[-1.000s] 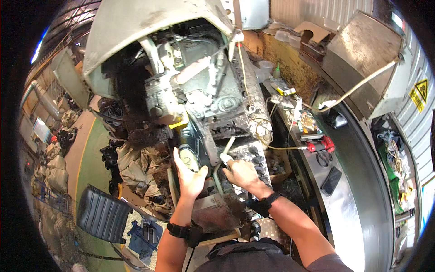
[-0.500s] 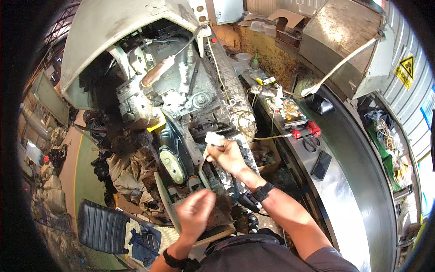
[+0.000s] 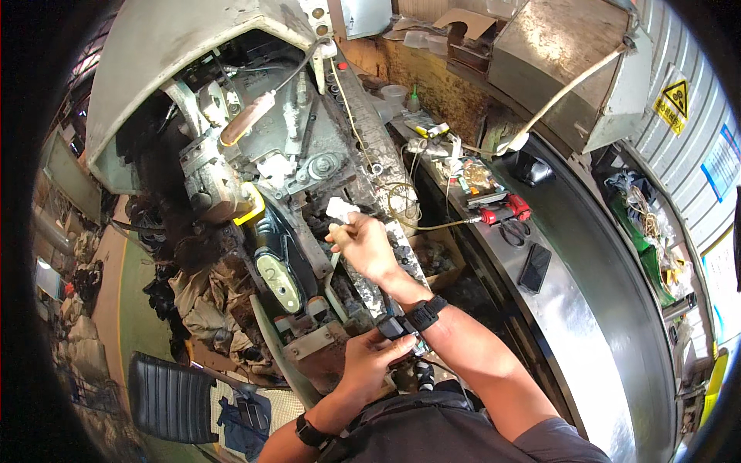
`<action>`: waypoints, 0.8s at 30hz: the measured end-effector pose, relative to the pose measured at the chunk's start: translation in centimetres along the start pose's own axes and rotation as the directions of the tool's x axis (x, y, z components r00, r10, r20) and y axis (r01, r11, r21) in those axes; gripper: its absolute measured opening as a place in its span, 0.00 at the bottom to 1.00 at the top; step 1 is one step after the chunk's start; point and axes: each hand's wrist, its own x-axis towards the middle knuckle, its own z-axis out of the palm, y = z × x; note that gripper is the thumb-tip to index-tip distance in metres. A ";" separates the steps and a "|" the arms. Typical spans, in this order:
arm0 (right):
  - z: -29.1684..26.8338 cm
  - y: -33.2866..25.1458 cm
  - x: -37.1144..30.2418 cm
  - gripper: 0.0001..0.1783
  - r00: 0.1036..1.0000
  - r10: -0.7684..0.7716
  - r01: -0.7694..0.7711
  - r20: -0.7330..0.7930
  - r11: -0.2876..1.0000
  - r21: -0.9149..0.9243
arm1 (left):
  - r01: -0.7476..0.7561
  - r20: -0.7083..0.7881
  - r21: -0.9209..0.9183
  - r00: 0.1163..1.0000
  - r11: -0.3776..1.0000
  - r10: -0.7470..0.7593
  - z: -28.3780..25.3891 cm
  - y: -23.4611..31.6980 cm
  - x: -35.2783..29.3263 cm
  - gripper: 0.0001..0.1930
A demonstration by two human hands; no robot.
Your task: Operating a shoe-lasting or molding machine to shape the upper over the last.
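In my right hand [image 3: 363, 245], closed fingers pinch a small white crumpled piece [image 3: 340, 208], like paper or cloth, above the machine's dirty metal bed. My left hand [image 3: 369, 361] is closed at my right wrist, thumb and fingers on a small black box [image 3: 397, 327] beside the black wrist strap [image 3: 426, 312]. What its curled fingers cover is hidden. Left of my right hand, a black shoe-shaped piece with a pale green oval underside [image 3: 279, 284] sits in the machine [image 3: 309, 346]. A yellow-edged part [image 3: 251, 207] lies above it.
A wooden-handled tool [image 3: 248, 119] rests under the raised hood [image 3: 162, 54]. To the right, a metal bench [image 3: 532, 316] bears a black phone [image 3: 535, 268], a red tool [image 3: 502, 210] with a hose and black scissors [image 3: 515, 232]. A black chair [image 3: 171, 397] stands lower left.
My left hand has moved right and up to my right wrist and closed on the black box there. My right hand, still pinching the white piece, has shifted slightly left; the view has shifted.
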 end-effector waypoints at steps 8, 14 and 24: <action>-1.6 1.1 -1.0 0.05 0.743 -0.426 0.637 0.516 0.216 -0.740 | 0.130 0.007 -0.045 0.991 0.990 -0.130 0.1 1.9 -0.9 0.13; -0.2 -0.3 -0.9 0.05 0.791 -0.323 0.602 0.520 0.258 -0.756 | 0.136 0.068 -0.016 0.989 0.991 -0.135 -0.7 0.6 -1.3 0.15; 3.3 -2.2 0.0 0.23 0.999 -0.050 0.050 0.000 0.986 -0.161 | 0.061 0.279 0.292 0.949 0.954 -0.146 -5.2 2.5 -2.6 0.17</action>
